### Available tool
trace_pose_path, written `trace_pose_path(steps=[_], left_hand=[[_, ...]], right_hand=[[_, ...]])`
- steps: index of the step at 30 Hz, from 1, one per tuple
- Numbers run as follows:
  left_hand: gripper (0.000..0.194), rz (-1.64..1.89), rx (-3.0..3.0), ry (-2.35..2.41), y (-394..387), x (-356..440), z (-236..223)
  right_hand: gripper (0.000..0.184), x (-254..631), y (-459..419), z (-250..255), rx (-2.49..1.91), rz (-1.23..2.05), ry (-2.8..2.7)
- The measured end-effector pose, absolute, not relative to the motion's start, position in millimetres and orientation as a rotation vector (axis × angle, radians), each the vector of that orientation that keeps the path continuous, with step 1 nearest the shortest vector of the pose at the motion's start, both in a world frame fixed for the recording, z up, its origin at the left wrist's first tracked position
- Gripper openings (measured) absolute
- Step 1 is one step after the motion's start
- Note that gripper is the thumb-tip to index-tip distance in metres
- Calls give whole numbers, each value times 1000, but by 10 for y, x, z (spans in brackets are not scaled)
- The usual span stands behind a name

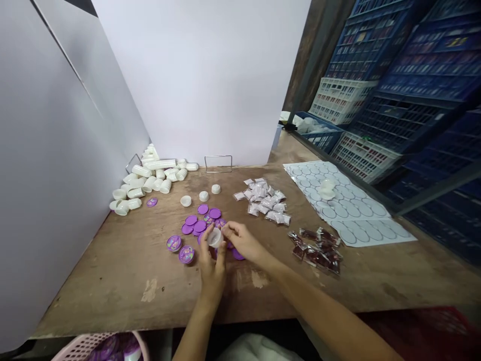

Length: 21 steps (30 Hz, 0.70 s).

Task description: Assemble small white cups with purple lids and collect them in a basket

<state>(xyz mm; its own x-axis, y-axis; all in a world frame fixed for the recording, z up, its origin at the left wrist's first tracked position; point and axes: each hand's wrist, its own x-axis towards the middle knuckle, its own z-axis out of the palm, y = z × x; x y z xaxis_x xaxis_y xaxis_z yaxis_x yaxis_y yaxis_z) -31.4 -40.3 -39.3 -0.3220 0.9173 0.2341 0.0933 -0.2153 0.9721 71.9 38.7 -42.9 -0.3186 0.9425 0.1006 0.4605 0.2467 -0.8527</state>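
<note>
My left hand (212,273) is closed around a small white plastic cup (214,237), thumb on one side and fingers on the other. Just right of the cup, my right hand (242,243) has its fingertips pinched together over the pile of lids; whatever is between them is hidden. Round purple lids (200,226) lie loosely in front of and beneath my hands, some showing a printed side. Left of my left hand stand two cups with printed purple lids, a nearer lidded cup (186,254) and a farther lidded cup (174,243).
White cups (152,179), many stacked, heap at the back left. Three single cups (203,196) stand behind the lids. White sachets (265,200) and dark red sachets (317,249) lie right, near a sheet printed with ovals (349,208). A pink basket (141,341) sits below the table edge.
</note>
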Motion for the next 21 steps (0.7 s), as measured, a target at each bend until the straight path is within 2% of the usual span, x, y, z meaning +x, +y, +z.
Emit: trace_pose_path(steps=[2, 5, 8, 13, 16, 21], left_hand=[[40, 1580, 1154, 1338, -281, -222, -387], [50, 1552, 1011, 1244, -189, -116, -396], [57, 1488, 838, 1174, -190, -54, -373], [52, 1344, 548, 1020, -218, -1, -289], [52, 1355, 544, 1006, -197, 56, -320], [45, 1349, 568, 1094, -166, 132, -475]], right_hand=[[30, 945, 470, -467, -1507, 714, -1903], [13, 1291, 755, -501, -1737, 396, -1875], [16, 1483, 913, -517, -1747, 294, -1923], [18, 1528, 749, -465, -1679, 218, -1956], [15, 1495, 667, -466, -1620, 114, -2032], [16, 1484, 883, -554, -1773, -34, -2132]])
